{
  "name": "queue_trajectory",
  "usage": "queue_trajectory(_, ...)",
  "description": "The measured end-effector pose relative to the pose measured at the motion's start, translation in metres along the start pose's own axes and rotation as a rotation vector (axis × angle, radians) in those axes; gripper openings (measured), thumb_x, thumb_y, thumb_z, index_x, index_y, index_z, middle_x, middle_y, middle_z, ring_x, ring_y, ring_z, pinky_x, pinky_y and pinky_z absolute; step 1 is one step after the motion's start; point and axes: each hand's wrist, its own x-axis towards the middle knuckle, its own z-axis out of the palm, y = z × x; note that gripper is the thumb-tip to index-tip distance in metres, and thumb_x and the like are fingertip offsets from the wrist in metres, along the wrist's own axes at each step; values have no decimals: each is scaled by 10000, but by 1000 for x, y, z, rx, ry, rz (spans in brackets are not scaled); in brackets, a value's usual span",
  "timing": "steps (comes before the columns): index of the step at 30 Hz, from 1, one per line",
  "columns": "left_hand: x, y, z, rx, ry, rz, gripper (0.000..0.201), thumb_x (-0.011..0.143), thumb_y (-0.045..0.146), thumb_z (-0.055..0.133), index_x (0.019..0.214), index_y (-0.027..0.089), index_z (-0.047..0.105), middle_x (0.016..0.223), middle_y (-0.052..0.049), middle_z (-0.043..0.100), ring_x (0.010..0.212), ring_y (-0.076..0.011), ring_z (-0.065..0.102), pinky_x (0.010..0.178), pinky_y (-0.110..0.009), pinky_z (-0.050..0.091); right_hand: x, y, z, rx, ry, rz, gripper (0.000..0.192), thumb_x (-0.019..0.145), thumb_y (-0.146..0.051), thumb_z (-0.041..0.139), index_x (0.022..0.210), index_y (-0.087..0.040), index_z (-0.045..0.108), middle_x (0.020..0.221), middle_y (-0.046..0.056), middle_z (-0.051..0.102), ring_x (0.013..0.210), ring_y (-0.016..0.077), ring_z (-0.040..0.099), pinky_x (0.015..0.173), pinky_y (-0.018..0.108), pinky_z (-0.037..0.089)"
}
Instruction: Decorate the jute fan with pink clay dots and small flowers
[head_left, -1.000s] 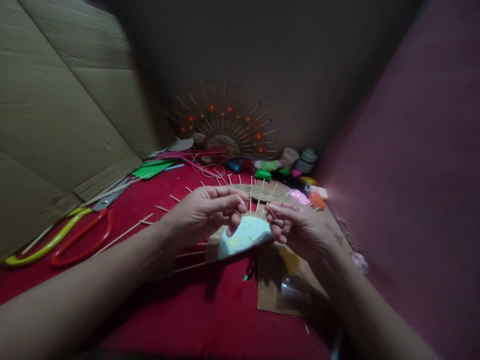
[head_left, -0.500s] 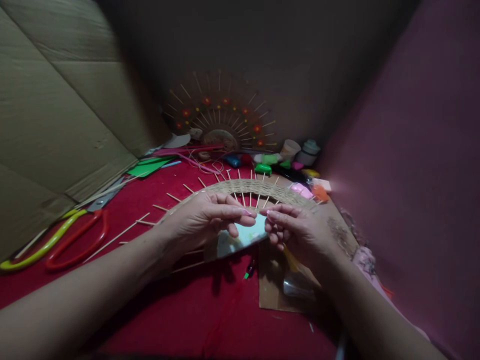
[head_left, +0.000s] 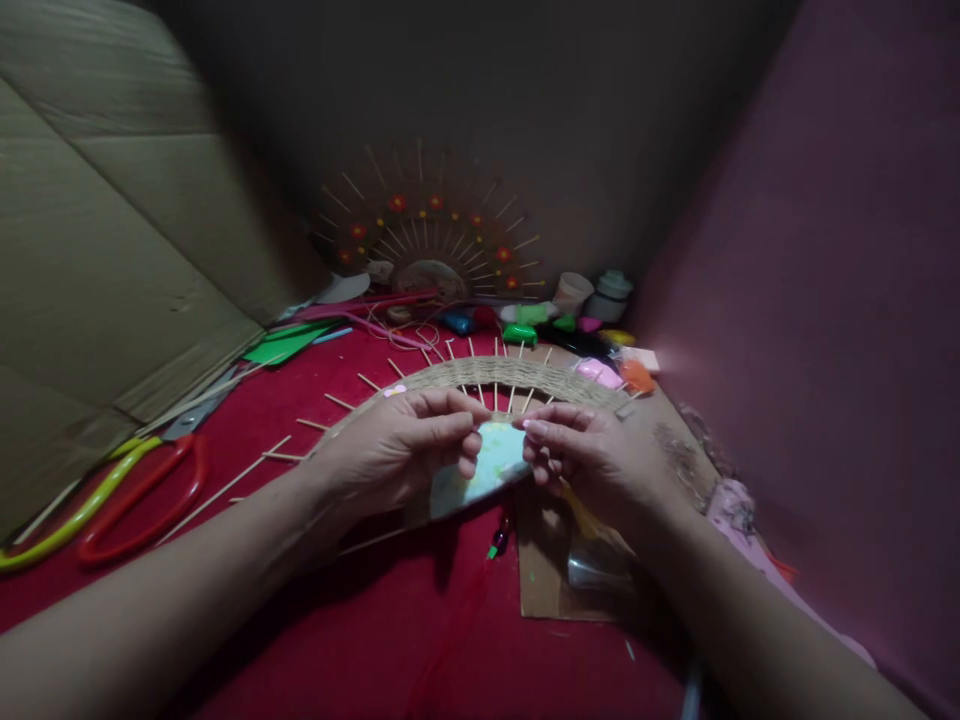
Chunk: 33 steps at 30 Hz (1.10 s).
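A pale blue-white half-round pad with faint yellow mottling [head_left: 480, 468], seemingly soft foam or clay, sits at the centre of the view, held between both hands just above the red cloth-covered work surface [head_left: 360, 620]. Compared with half a second earlier, the pad lies slightly lower and flatter, and the two sets of fingertips have drawn closer over its upper edge; a second earlier it was tilted up with more of its face showing. The change suggests that fine pinching work along the top edge is in hand. The left hand [head_left: 397, 450] has its fingers curled, thumb and forefinger pinched at the pad's upper left edge. The right hand [head_left: 592, 455] has its fingers bent and bunched on the pad's right edge; whether a small piece is held between them cannot be told.

Directly behind the hands lies a half-round woven tan fan frame with thin wooden skewers radiating outward [head_left: 487, 375]. Under the right hand rests a flat brown cardboard piece [head_left: 547, 580] with clear plastic on it. Farther back a second skewer fan with red flowers [head_left: 427, 240] leans against the dark wall, beside small coloured clay lumps [head_left: 540, 320] and two small pots [head_left: 592, 295]. At far left lie red-and-yellow-handled scissors [head_left: 112, 495] below a large cardboard sheet [head_left: 112, 230].
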Motion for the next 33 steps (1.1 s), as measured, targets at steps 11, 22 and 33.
queue_trajectory(11, -7, 0, -1, 51, -30, -44, 94, 720, 175, 721, 795, 118, 712, 560, -26, 637, 379, -92, 554, 342, -175, 481, 1, 3, 1, 34, 2, 1, 226, 682, -307, 760, 795, -152, 639, 601, -1, 605, 443, 55, 503, 389, 173, 326)
queue_trajectory(22, -6, 1, -4, 79, -105, -17, 150, 840, 250, 598, 862, 126, 679, 576, -14, 659, 314, -82, 538, 279, -136, 434, 2, 2, 3, 33, 19, -1, 231, 655, -307, 767, 763, -147, 641, 574, 5, 604, 421, 59, 491, 374, 177, 323)
queue_trajectory(33, -5, 2, -1, 50, -127, 41, 114, 770, 214, 686, 774, 150, 592, 620, 10, 680, 319, -59, 528, 269, -111, 416, 3, 4, 1, 26, -6, -24, 210, 693, -304, 749, 796, -148, 654, 588, 4, 593, 432, 45, 464, 383, 171, 315)
